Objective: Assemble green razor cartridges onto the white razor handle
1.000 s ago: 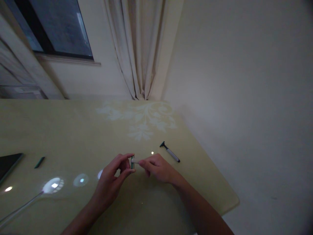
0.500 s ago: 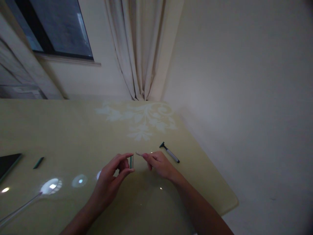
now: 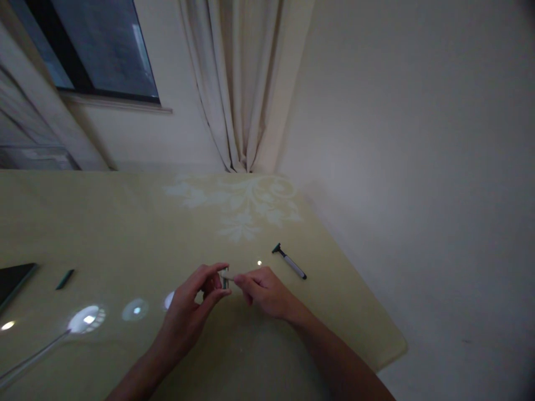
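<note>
Between thumb and fingertips, my left hand (image 3: 194, 298) holds a small dark green, narrow piece (image 3: 225, 283) upright by its two ends. My right hand (image 3: 263, 289) pinches a thin, pale little tool (image 3: 229, 277), whose tip lies across the piece or just in front of it; whether they touch is too small to tell. Behind my right hand, a razor (image 3: 292, 264) with a dark head and grey handle lies on the table.
The pale yellow table (image 3: 125, 223) has a rounded right corner. On its left lie a small dark green strip (image 3: 65, 279) and a black flat object (image 3: 15, 281). A thin pale cable or rod (image 3: 35, 356) crosses the lower left. Curtains and walls stand behind.
My right hand has moved left and slightly down, bringing the pale tool from beside the green piece to it. My left hand has barely moved and keeps its hold.
</note>
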`<state>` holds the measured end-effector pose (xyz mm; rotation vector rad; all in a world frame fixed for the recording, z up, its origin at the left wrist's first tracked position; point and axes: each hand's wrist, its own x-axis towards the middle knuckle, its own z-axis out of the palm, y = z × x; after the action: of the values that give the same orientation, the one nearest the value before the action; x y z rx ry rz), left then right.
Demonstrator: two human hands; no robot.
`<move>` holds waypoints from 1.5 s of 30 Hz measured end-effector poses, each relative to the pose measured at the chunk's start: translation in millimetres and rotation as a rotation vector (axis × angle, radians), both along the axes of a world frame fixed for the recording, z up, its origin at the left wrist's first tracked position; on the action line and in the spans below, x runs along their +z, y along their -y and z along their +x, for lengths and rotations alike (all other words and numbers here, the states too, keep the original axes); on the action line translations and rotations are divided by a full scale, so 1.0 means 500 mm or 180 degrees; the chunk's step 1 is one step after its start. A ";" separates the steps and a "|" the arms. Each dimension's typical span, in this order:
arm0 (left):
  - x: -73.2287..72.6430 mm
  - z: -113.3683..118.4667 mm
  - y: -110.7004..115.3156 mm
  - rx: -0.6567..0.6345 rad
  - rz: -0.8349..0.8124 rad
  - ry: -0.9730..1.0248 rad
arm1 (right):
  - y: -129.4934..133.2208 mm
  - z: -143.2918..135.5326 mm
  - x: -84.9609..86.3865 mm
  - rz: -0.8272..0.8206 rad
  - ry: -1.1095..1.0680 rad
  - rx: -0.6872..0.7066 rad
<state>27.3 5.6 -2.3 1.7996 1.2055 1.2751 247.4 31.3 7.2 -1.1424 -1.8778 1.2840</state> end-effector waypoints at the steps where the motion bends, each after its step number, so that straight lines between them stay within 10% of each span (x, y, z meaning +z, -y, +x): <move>1: 0.001 0.000 0.000 0.0010 -0.0009 0.0003 | 0.000 0.000 0.000 -0.0002 0.0017 0.0003; 45: 0.014 0.004 0.000 0.0146 0.0250 0.0182 | 0.009 -0.013 -0.008 -0.0121 -0.0197 -0.0121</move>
<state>29.5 5.7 4.8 1.7874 1.1865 1.4084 240.7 26.8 3.4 -1.1394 -1.7855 1.3243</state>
